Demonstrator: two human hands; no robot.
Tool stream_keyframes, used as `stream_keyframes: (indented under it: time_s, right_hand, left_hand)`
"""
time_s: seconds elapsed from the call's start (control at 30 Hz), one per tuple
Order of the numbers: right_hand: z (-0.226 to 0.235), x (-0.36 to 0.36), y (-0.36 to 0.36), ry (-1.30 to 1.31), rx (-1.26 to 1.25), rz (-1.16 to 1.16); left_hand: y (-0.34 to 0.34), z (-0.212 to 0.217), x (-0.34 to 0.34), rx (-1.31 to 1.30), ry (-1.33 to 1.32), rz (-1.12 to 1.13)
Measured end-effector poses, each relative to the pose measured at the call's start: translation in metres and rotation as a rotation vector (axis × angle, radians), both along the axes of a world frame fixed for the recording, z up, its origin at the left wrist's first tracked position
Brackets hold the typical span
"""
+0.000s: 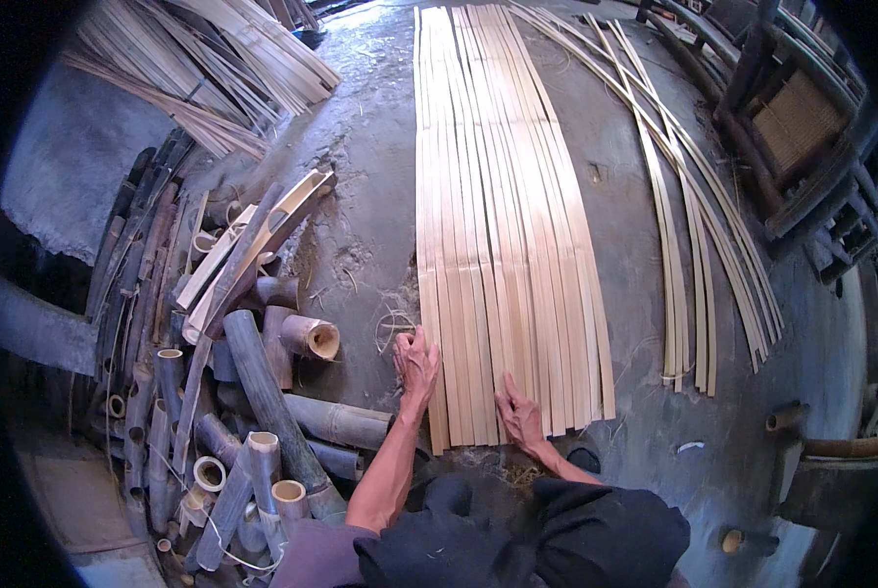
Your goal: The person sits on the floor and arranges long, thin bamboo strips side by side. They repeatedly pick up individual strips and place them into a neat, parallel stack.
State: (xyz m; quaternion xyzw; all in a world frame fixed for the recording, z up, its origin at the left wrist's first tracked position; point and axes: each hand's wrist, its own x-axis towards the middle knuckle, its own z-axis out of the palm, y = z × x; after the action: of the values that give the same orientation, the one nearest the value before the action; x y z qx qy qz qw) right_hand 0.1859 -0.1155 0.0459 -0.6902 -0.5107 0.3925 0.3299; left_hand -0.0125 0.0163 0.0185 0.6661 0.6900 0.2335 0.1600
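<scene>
Now | left hand [416,361] and right hand [519,412] are pressing flat, fingers spread, holding nothing | squaring near ends of pale split-bamboo slats [498,225] lying side by side on grey concrete floor [361,196]

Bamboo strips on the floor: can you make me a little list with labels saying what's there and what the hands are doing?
Place: grey floor
Middle: flat row of pale bamboo strips, side by side
Left hand: open, flat on the row's left edge
Right hand: open, pressing the near ends
Left side: heap of cut bamboo tubes
Right side: loose curved strips
Far left: stacked slats
</scene>
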Motion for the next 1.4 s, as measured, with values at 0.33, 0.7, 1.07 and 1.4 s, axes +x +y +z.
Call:
stream_keyframes:
  time_s: [0.33, 0.7, 1.07, 1.4]
  right_hand:
    - [-0.034, 0.011, 0.009, -0.323, 0.196, 0.223]
    - [-0.015, 0.005, 0.018, -0.628, -0.039, 0.432]
    - [0.061, -0.027, -0.003, 0.367, 0.291, 0.092]
    - [0.058, 0.082, -0.015, 0.022, 0.260, -0.301]
  left_hand:
    - [0.004, -0.007, -0.002, 0.002, -0.045, 0.031]
    - [0.009, 0.010, -0.004, -0.037, -0.359, 0.057]
    - [-0.013, 0.146, 0.121, 0.124, -0.952, 0.139]
    - [-0.013, 0.090, 0.195, -0.094, -0.880, -0.372]
